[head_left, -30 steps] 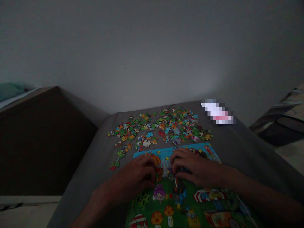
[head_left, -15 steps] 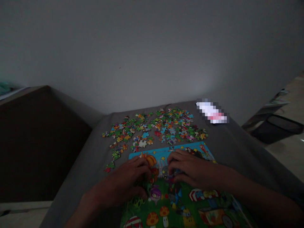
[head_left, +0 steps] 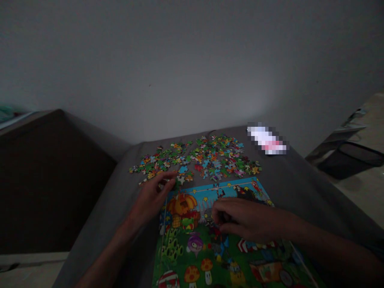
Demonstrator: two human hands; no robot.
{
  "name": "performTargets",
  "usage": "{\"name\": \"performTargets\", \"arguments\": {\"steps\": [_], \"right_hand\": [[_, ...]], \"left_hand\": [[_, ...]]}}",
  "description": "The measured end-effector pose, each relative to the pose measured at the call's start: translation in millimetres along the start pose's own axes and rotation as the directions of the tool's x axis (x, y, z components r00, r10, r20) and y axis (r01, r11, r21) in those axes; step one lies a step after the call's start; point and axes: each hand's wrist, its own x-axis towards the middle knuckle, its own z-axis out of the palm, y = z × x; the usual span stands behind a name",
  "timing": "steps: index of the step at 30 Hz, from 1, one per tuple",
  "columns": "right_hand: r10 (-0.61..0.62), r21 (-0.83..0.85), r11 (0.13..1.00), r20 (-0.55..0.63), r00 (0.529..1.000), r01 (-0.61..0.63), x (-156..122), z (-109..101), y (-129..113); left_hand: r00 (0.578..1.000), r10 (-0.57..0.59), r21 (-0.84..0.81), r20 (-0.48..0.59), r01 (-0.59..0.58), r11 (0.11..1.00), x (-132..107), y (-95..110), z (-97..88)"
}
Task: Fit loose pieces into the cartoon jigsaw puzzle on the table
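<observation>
1. My right hand (head_left: pixel 244 220) lies curled over the middle of the jigsaw puzzle (head_left: pixel 180 260), its fingers half closed; I can't tell whether it has a piece.
2. My left hand (head_left: pixel 153 196) is half open at the puzzle's far left corner, fingertips drawn together; any grip is too dark to tell.
3. The puzzle, green below and blue along the top, shows mushrooms and a pumpkin house, and lies on a grey padded surface (head_left: pixel 102 216).
4. Beyond it spread loose puzzle pieces (head_left: pixel 219 158), too small to make out singly.
5. Past them, a pixelated object (head_left: pixel 267 140) can't be identified.

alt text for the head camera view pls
The left hand reaches into loose jigsaw pieces just beyond a colourful cartoon jigsaw puzzle, and the right hand rests on the puzzle. All lie on a grey fabric surface.
</observation>
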Motion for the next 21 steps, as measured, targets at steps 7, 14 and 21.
{"name": "performTargets", "arguments": {"steps": [7, 14, 21], "right_hand": [[0.027, 0.187, 0.982, 0.022, 0.999, -0.030, 1, -4, 4], [0.184, 0.496, 0.860, -0.515, 0.837, 0.117, 19, -1, 39], [-0.074, -0.072, 0.996, -0.509, 0.857, 0.044, 13, 4, 30]], "left_hand": [[0.988, -0.012, 0.209, -0.155, 0.044, 0.977, 10, -38, -16.7], [0.987, -0.158, 0.238, 0.037, 0.145, 0.960, -9, -47, -60.1], [0.897, -0.358, 0.294, 0.259, 0.280, 0.914, -34, -64, -85.4]]}}
